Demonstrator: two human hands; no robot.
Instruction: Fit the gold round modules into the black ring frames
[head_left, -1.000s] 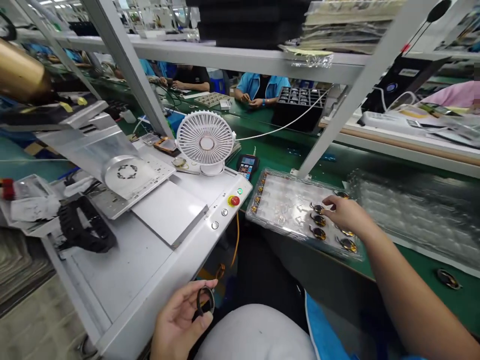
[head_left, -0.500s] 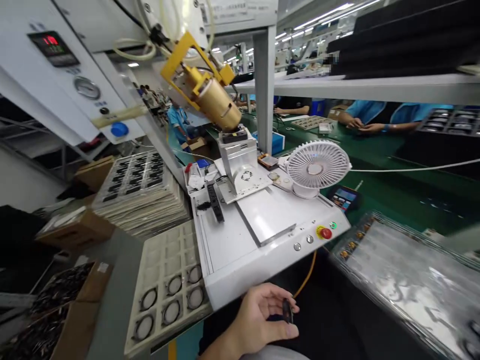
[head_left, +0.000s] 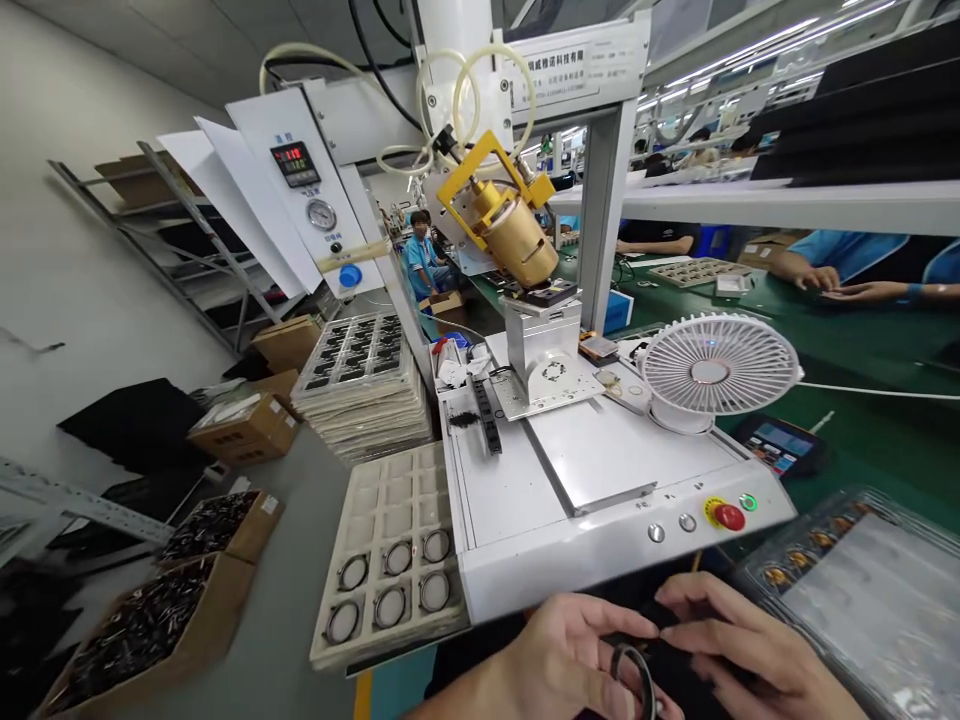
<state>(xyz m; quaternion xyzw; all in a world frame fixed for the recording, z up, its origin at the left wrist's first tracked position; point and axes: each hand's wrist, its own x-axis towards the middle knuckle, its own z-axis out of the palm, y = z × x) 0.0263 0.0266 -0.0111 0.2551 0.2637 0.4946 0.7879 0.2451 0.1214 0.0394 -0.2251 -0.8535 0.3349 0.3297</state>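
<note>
My left hand (head_left: 577, 655), low in the middle, is closed on a dark round watch case (head_left: 636, 672), held tilted near its fingertips. My right hand (head_left: 757, 645) is just to the right, its bent fingers apart and its fingertips close to the left index finger. Nothing shows in the right hand, though its lower fingers are blurred. Several similar round cases (head_left: 390, 605) lie in the front pockets of a cream tray (head_left: 335, 640), left of the white bench machine (head_left: 525, 585).
A gold cylinder head (head_left: 521, 240) hangs tilted above a metal fixture (head_left: 544, 345). A white fan (head_left: 720, 370) stands at right, behind a red stop button (head_left: 729, 516). Clear plastic trays (head_left: 877, 590) lie right. Stacked trays (head_left: 360, 400) and boxes of dark parts (head_left: 150, 630) stand left. Co-workers sit beyond.
My right hand has come into view from the right, beside the left one. The left hand has turned, showing more of the watch case. The head view has swung left.
</note>
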